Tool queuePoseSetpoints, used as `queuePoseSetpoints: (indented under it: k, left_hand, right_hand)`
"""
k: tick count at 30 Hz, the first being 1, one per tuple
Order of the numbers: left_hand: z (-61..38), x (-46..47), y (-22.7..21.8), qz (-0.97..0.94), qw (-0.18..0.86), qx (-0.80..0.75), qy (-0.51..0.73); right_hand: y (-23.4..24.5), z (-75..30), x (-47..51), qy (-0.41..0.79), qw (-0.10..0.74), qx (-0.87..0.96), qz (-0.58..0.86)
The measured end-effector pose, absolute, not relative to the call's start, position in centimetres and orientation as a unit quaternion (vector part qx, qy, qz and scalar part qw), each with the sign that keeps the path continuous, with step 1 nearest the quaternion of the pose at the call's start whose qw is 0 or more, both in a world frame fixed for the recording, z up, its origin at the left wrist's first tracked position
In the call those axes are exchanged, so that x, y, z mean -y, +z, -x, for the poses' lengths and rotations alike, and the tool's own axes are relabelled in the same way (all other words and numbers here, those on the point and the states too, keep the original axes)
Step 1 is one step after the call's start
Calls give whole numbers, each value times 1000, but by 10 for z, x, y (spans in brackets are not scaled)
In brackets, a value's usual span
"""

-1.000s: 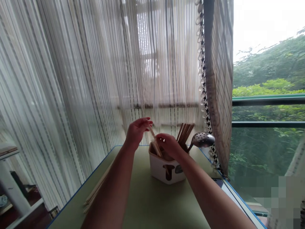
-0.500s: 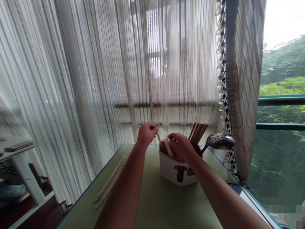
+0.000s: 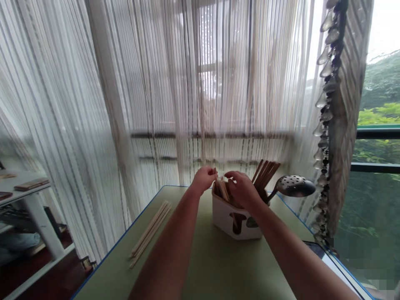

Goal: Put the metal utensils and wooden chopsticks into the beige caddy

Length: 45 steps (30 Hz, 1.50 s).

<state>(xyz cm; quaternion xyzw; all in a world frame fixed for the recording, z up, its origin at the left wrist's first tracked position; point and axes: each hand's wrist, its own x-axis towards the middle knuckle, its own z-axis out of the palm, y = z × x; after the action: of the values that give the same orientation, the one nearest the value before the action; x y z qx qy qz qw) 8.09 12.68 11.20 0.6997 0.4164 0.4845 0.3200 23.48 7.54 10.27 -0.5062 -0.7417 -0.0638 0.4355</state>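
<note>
My left hand [image 3: 204,180] is closed in a pinch on a pale wooden chopstick at the left rim of a white utensil holder [image 3: 223,221]. My right hand [image 3: 244,186] hovers over the holder's opening, its thumb and forefinger bent and apart beside a bunch of light chopsticks [image 3: 223,191] standing there. Something small and whitish, too blurred to name, shows between the two hands. Dark brown chopsticks [image 3: 266,175] lean in the right part of the holder, next to a perforated ladle [image 3: 295,186] that juts out to the right. More pale chopsticks [image 3: 151,231] lie on the table, left of my left forearm.
The green table [image 3: 206,266] has a blue edge. At its right edge lies a flat, dark-framed device [image 3: 331,262], partly cut off. Sheer striped curtains [image 3: 150,91] hang behind the table. A white side table [image 3: 34,185] stands at the far left.
My left hand has moved right and lower, bringing the chopstick down into the holder. My right thumb and forefinger have parted a little. The camera view has shifted slightly.
</note>
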Motion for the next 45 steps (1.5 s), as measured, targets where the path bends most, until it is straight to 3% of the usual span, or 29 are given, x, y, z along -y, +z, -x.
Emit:
queuePoseSetpoints:
  k: [8,14,22,25,27,31,34,36,40,45]
  left_hand:
    - [-79,-116,116,-701,375,-434,424]
    - [-68,-99,134,-729,423,-430,323]
    - [-65,-92,139,-742,415,-442,286]
    - [-65,-84,145,-750,371,-479,263]
    - [-65,-76,149,-756,263,-538,265]
    - [-57,-53,144,-720,7,-627,297]
    - [-36,-39,124,-678,-57,-647,344]
    - [-13,-34,103,-637,-82,-671,371]
    - [41,-31,58,-574,-98,-723,373]
    - [68,-37,31,-570,-33,-788,230]
  right_hand:
    - [101,-238,-73,-9,321,780,536]
    - [105,-245,-67,-44,280,813,509]
    - [105,-242,-64,-84,256,807,525]
    - [106,-243,-65,-81,278,801,525]
    - [106,-244,-66,-68,319,795,512]
    - [112,-242,-56,-73,501,717,480]
    - [122,-226,-29,-99,637,648,406]
    - [124,-205,-4,-69,682,654,321]
    - [95,-154,40,105,663,709,217]
    - [19,-111,32,263,513,756,310]
